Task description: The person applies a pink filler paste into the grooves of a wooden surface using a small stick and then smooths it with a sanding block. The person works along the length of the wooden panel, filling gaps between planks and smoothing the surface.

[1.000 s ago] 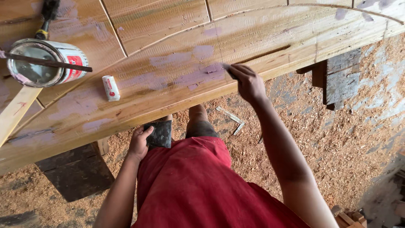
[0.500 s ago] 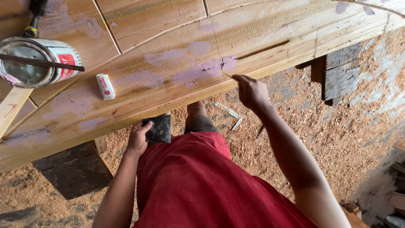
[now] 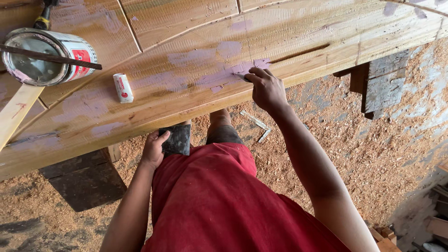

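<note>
Pressing right hand (image 3: 267,88) on filler-patched plank (image 3: 196,56)

panel (image 3: 289,37): rough-sawn wood, matt lilac filler patches | can (image 3: 44,56): shiny metal | floor (image 3: 373,154): sawdust

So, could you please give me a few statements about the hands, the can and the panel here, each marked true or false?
1. The right hand presses on a purple patch of the wooden panel. True.
2. The left hand rests on top of the panel. False: it is below the panel's edge, holding a dark flat tool.
3. A stick lies across the open can. True.
4. The small white tube sits inside the can. False: it lies on the panel, right of the can.
5. The ground is covered in sawdust. True.
</note>
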